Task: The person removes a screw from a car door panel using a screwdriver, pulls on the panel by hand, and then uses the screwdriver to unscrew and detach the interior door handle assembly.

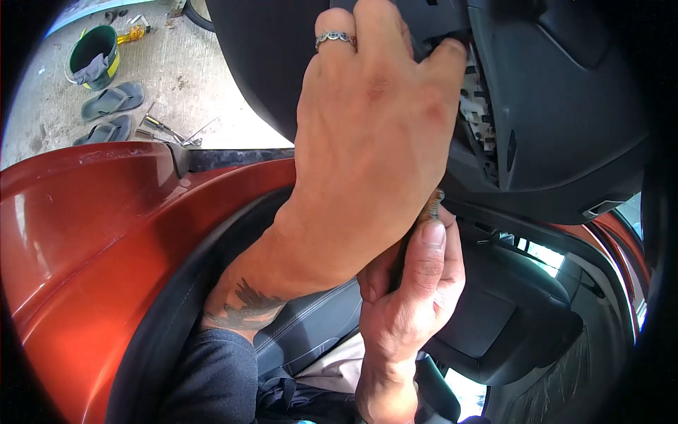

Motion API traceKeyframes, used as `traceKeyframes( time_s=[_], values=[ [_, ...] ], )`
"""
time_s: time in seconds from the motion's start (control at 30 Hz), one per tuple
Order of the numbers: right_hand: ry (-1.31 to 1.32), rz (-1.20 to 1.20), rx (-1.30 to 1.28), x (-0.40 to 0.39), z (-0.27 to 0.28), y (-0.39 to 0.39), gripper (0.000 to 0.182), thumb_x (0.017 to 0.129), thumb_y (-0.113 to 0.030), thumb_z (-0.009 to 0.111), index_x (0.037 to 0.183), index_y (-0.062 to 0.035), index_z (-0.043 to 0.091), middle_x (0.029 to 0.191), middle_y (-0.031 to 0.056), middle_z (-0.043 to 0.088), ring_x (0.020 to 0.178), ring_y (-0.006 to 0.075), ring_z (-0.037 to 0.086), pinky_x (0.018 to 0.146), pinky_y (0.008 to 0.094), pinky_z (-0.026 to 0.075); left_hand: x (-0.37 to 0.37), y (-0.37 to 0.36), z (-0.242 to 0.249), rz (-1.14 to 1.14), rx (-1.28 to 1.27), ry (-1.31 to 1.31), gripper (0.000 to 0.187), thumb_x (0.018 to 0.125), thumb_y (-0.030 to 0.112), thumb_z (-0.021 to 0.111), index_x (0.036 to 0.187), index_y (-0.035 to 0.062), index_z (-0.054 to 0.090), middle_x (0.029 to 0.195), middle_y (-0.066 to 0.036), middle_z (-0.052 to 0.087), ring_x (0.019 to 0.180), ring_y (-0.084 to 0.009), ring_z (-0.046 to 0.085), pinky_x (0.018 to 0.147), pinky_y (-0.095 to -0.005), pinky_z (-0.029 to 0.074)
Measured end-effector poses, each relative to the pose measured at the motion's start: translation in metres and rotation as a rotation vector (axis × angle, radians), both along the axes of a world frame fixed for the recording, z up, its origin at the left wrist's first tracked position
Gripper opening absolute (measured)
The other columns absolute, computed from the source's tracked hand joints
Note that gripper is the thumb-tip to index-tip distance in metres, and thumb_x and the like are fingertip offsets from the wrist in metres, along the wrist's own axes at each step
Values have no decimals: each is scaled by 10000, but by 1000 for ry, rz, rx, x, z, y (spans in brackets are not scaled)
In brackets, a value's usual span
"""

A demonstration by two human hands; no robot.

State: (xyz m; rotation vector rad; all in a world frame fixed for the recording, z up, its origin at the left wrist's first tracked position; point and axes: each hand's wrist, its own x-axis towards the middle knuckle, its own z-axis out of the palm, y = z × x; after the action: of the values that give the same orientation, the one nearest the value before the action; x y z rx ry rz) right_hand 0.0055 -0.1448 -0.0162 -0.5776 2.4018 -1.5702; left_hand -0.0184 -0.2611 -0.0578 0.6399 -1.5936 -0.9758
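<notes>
My left hand [374, 127], with a ring on one finger, reaches up to a dark plastic trim panel [441, 15]. Its fingers bend over the panel's edge, and the fingertips are partly hidden. The thumb presses beside a narrow opening where a strip of white and black parts [477, 113] shows. Below it, my right hand [417, 297] is closed, thumb on top, around a brownish threaded bolt [433, 205]. The bolt's ribbed end sticks up past the thumb, close under the left hand; its lower part is hidden.
An orange-red car body [92, 233] runs along the left. Dark seats [494, 318] are below right. Outside on the concrete lie a green bucket [95, 53] with a cloth, grey flip-flops [113, 100] and several hand tools [166, 128]. A dark panel [565, 106] bounds the right.
</notes>
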Motion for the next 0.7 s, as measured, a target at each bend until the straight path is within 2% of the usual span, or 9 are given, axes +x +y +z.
traceKeyframes(
  time_s=[0.1, 0.27, 0.3, 0.33, 0.4, 0.53, 0.63, 0.7],
  values=[
    [-23, -11, -40, 0, 0, -4, 337, 973, -246, 533, 1083, 73, 552, 569, -21, 508, 431, 22, 415, 406, 167, 297, 3, 0, 3, -23, 6, -45, 436, 742, -26, 481, 1136, 92, 625, 922, -151, 576, 845, -361, 556, 750, -446, 440],
    [-8, -19, 78, -1, 6, -10, 300, 975, -231, 531, 1092, 45, 554, 570, -38, 498, 433, 9, 387, 412, 167, 273, 12, 2, 6, -80, 6, -188, 435, 766, -1, 486, 1167, 104, 618, 907, -163, 572, 821, -373, 566, 735, -460, 444],
    [-116, 18, -58, -1, 3, -8, 274, 978, -210, 527, 1103, 34, 544, 601, -53, 509, 460, 3, 372, 432, 165, 263, 13, 2, 6, -90, 7, -220, 435, 771, 4, 487, 1173, 107, 617, 903, -166, 572, 817, -376, 567, 732, -462, 444],
    [-101, 77, -59, -3, 2, -4, 261, 982, -185, 521, 1115, 39, 530, 671, -49, 534, 524, -3, 379, 479, 157, 275, 14, 3, 7, -100, 3, -259, 435, 776, 9, 489, 1180, 109, 615, 900, -168, 571, 812, -378, 569, 729, -465, 445],
    [75, 55, 49, -4, -2, -10, 352, 1013, -276, 420, 1069, 41, 562, 561, -22, 465, 395, 38, 330, 372, 200, 248, 12, 1, 7, -106, -4, -310, 435, 785, 19, 491, 1192, 114, 612, 894, -173, 569, 802, -383, 573, 724, -470, 447],
    [-1, 21, 48, -6, 7, -12, 365, 1001, -291, 451, 1083, 46, 563, 514, -9, 442, 381, 48, 327, 367, 204, 246, 10, -5, 15, -116, -29, -359, 436, 819, 43, 487, 1230, 135, 600, 872, -199, 609, 808, -401, 595, 725, -479, 459],
    [-28, 21, 60, -5, 11, -11, 373, 999, -298, 456, 1082, 49, 564, 491, -4, 430, 370, 51, 321, 362, 207, 244, 7, -6, 26, -184, 257, -349, 411, 837, 53, 481, 1223, 131, 601, 880, -219, 646, 816, -409, 607, 735, -483, 466],
    [-18, 27, 88, -3, 13, -10, 376, 998, -300, 457, 1080, 51, 564, 487, -3, 429, 367, 51, 319, 361, 208, 243, 3, -5, 1, -177, 85, -284, 392, 847, 63, 485, 1216, 121, 602, 887, -227, 650, 810, -411, 613, 746, -490, 467]
  ],
)
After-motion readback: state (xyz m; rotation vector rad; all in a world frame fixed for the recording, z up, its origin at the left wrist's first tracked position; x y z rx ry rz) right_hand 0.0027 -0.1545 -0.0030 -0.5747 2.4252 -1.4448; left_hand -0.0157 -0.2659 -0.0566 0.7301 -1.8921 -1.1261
